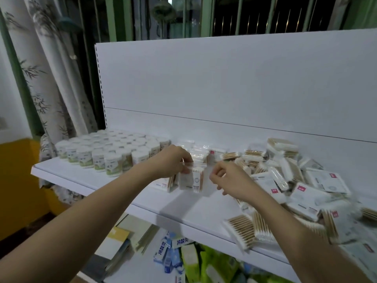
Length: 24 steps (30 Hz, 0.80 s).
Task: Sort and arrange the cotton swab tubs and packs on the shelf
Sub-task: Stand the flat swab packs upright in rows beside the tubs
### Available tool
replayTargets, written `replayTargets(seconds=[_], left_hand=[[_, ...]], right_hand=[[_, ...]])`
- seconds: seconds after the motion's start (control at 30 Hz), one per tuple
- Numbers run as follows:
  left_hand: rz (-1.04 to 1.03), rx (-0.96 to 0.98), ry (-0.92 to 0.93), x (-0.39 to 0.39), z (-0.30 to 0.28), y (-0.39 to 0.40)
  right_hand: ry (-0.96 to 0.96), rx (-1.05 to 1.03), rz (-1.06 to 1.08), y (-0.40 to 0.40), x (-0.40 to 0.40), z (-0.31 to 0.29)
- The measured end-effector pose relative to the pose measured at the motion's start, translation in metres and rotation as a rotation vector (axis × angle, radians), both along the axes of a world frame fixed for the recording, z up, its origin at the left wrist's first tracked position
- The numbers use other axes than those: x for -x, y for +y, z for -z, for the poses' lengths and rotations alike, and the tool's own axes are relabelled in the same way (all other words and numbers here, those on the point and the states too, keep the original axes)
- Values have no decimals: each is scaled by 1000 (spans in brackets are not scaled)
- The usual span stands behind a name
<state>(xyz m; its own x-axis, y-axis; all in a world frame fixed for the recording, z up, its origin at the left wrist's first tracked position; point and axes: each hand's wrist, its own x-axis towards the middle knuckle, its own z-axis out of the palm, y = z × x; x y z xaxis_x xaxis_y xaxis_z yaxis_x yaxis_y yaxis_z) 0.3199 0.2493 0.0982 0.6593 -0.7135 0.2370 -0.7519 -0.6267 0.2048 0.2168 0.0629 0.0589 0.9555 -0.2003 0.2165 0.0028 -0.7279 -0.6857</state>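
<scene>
A clear swab pack (192, 177), showing wooden sticks with white tips and a pale label, stands upright at the shelf's (114, 181) centre, pinched at its top corners by both hands: left hand (170, 160) at its 10 o'clock, right hand (228, 176) at its 3 o'clock, fingers curled on the wrapper. Behind it at 12 o'clock stands a short row of packs (201, 153), too blurred to count. At 9 o'clock round white-lidded tubs (106, 151) stand massed in rows, dozens of them. At 3 to 5 o'clock lies a loose heap of packs (295, 186), some with red tags, too tumbled to count.
</scene>
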Motion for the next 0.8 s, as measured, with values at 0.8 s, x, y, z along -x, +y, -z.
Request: replayTargets(seconds=[0.8], left_hand=[[433,349,0,20,46,-30]], right_hand=[[-123,141,614,9,54,-11]])
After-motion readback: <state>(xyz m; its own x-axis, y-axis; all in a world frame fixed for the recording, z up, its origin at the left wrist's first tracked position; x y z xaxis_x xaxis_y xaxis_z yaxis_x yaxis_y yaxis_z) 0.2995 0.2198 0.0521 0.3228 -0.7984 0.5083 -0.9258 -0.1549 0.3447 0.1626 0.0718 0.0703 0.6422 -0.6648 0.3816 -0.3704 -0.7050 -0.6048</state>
